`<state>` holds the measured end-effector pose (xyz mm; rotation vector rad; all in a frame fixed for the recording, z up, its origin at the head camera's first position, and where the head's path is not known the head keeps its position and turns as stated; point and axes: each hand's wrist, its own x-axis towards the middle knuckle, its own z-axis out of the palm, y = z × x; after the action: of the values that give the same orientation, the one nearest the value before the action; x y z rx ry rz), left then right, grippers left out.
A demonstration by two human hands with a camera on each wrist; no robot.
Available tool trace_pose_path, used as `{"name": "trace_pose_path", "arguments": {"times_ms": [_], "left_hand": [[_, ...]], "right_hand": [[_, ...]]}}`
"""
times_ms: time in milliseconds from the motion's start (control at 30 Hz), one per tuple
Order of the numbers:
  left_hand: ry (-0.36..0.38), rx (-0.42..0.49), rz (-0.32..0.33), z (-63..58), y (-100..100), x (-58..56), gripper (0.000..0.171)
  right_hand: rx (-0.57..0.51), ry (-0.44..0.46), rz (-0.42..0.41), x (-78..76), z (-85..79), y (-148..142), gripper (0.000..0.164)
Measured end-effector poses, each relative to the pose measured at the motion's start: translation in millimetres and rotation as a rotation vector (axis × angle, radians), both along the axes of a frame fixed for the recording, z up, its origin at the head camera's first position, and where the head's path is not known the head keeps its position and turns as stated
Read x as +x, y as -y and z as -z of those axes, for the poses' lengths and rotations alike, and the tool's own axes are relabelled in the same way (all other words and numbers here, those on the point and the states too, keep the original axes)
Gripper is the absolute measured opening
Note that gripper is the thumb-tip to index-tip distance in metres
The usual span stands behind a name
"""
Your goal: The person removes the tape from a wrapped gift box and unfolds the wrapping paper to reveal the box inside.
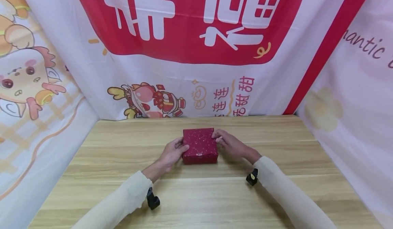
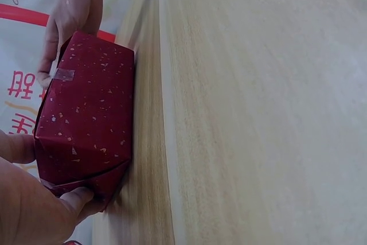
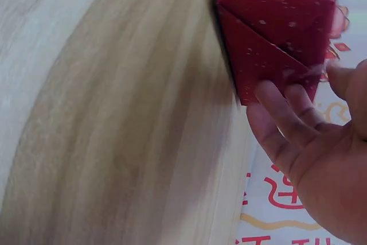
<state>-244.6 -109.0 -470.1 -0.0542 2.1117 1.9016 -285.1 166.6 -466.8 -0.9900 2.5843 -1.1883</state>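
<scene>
A small box wrapped in dark red speckled paper [image 1: 199,141] sits on the wooden table, in front of both arms. My left hand [image 1: 174,153] grips its left side, thumb on the top face and the other fingers down along the side. In the left wrist view, the left thumb [image 2: 77,199] lies near the folded end of the wrapping. My right hand [image 1: 228,142] is at the box's far right corner. The right wrist view shows its fingertips [image 3: 266,91] touching the folded paper end, with the thumb by the upper edge. Clear tape [image 2: 63,74] crosses the front top edge.
The light wooden table [image 1: 196,198] reaches back to a printed cloth backdrop [image 1: 196,51] with red and white lettering. Cloth side walls [image 1: 353,96] stand left and right. A small black device [image 1: 153,199] is strapped at each wrist.
</scene>
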Motion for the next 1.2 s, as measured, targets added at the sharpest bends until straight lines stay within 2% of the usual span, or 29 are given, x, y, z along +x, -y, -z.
{"name": "trace_pose_path", "arguments": {"times_ms": [167, 433, 733, 967, 1200], "left_hand": [[0.007, 0.002, -0.004, 1.0, 1.4, -0.5, 0.065], [0.011, 0.002, 0.0, 2.2, 1.3, -0.5, 0.066], [0.006, 0.011, 0.003, -0.8, 0.1, 1.0, 0.064], [0.004, 0.008, -0.004, -1.4, -0.7, 1.7, 0.064], [0.0, 0.014, 0.002, -0.7, -0.2, 1.1, 0.063]], "right_hand": [[-0.028, 0.06, 0.008, -0.9, -0.9, -2.1, 0.022], [-0.062, 0.101, 0.061, -0.2, -0.8, 2.5, 0.01], [-0.016, 0.048, 0.046, -2.2, 3.1, 5.1, 0.012], [-0.058, 0.096, 0.029, -1.8, 5.0, 0.4, 0.013], [-0.069, 0.102, 0.023, -1.0, 6.2, -1.7, 0.012]]}}
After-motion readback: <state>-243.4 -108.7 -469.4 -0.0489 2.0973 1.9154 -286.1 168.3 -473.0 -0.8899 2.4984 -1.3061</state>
